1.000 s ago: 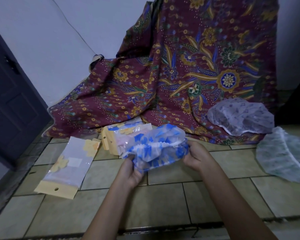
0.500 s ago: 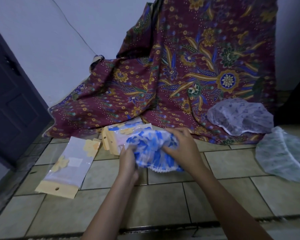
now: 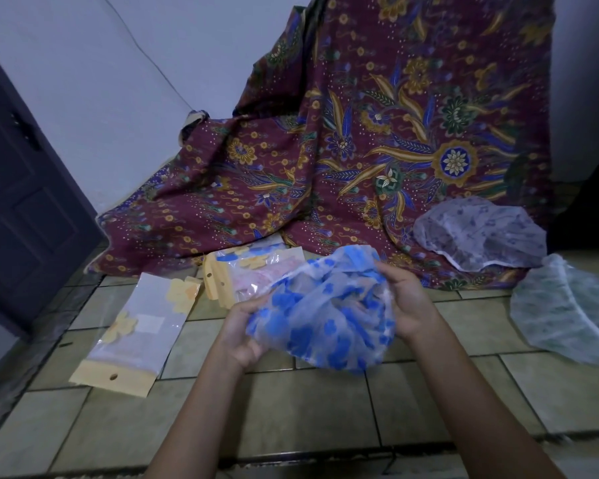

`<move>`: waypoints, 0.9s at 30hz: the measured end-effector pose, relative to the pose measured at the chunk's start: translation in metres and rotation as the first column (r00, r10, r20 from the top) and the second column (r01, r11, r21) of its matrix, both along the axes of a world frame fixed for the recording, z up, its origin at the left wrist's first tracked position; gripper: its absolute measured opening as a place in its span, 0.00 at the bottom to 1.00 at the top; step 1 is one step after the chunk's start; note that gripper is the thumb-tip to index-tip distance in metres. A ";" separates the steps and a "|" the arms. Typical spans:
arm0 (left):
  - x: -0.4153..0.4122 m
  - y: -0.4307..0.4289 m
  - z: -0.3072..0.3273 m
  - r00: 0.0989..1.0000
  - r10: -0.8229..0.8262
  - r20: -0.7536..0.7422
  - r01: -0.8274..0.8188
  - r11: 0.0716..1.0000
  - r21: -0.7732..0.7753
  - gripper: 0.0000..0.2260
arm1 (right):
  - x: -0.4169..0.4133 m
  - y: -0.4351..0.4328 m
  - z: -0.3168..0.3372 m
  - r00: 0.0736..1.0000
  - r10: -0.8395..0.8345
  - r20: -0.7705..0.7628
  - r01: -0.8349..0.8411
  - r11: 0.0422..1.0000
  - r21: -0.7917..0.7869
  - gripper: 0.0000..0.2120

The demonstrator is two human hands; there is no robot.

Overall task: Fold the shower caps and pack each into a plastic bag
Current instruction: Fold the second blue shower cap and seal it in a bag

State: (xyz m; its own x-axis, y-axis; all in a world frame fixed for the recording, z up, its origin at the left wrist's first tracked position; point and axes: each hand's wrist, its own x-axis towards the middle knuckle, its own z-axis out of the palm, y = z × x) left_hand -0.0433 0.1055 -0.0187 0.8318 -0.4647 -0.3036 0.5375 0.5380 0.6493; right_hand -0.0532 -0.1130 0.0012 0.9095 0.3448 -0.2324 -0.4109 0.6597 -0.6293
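Note:
A clear shower cap with blue flower prints (image 3: pixel 320 316) hangs crumpled above the tiled floor, held between both hands. My left hand (image 3: pixel 241 331) grips its lower left edge and my right hand (image 3: pixel 407 300) holds its upper right side. On the floor to the left lies a flat plastic bag with a yellow header (image 3: pixel 135 331). Behind the cap sits a small stack of bags (image 3: pixel 253 271), one holding something pink. At the right rest a purple-patterned shower cap (image 3: pixel 478 236) and a green-patterned shower cap (image 3: pixel 567 312).
A maroon batik cloth (image 3: pixel 360 150) drapes down the wall onto the floor behind everything. A dark door (image 3: pixel 18 209) stands at the left. Beige floor tiles (image 3: pixel 308 406) run toward me to a dark edge.
The blue cap was bunched tight between my hands half a second ago. Now it is spread wider and hangs lower, with my right hand moved to the right.

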 end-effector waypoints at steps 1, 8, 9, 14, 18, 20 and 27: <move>0.000 0.003 -0.002 0.999 -0.032 0.009 0.032 0.999 -0.022 0.31 | -0.001 -0.004 0.002 1.000 -0.005 0.029 0.005 1.000 -0.006 0.30; 0.008 0.023 0.005 0.975 -0.218 0.042 0.215 0.974 0.074 0.27 | -0.009 -0.023 0.017 0.978 0.113 0.177 -0.066 0.966 -0.251 0.29; 0.012 0.022 0.009 0.981 -0.173 0.084 0.161 0.978 0.136 0.23 | -0.009 -0.024 0.020 0.953 0.167 0.252 -0.061 0.922 -0.381 0.29; 0.026 0.013 0.014 0.917 0.206 0.343 -0.353 0.819 0.452 0.14 | -0.003 -0.020 0.029 0.808 0.189 0.557 0.274 0.716 -0.642 0.12; 0.020 0.005 0.019 0.964 0.223 0.143 -0.262 0.877 0.402 0.26 | -0.004 -0.009 0.025 0.628 0.331 0.704 0.594 0.381 -0.709 0.15; 0.016 0.002 0.021 0.988 0.143 0.060 -0.155 0.933 0.324 0.29 | -0.005 -0.003 0.015 0.516 0.486 0.706 0.698 0.240 -0.675 0.12; 0.009 -0.020 0.005 0.981 0.191 0.035 -0.181 0.835 0.519 0.29 | -0.021 0.012 0.009 0.656 0.699 0.284 0.273 0.132 -0.953 0.07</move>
